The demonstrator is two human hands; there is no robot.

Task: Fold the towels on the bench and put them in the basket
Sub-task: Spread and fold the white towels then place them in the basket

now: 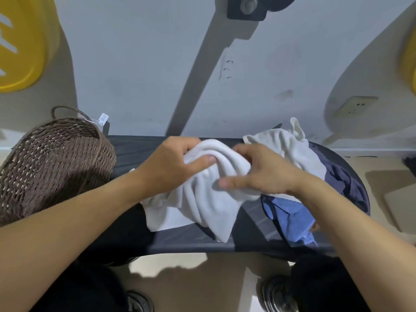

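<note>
At the middle of the dark surface (pixel 254 226), the crumpled white towel (pixel 209 199) is bunched in both grips, left hand (pixel 173 163) and right hand (pixel 258 170) curled round its folds, with the brown wicker basket (pixel 51 163) at left, its inside hidden, and cream (pixel 290 145), navy (pixel 346 183) and blue cloths (pixel 292 217) heaped at right.

Ahead of you stands a pale wall (pixel 139 70), with a yellow plastic tub (pixel 21 46) at its upper left and another yellow shape (pixel 410 64) cut by the right edge. A socket plate (pixel 355 106) sits low on the wall at right. At the top is a dark mount (pixel 247 7) (too blurred to identify). Below lies beige floor (pixel 202 287), with dark shoes (pixel 278 293)
</note>
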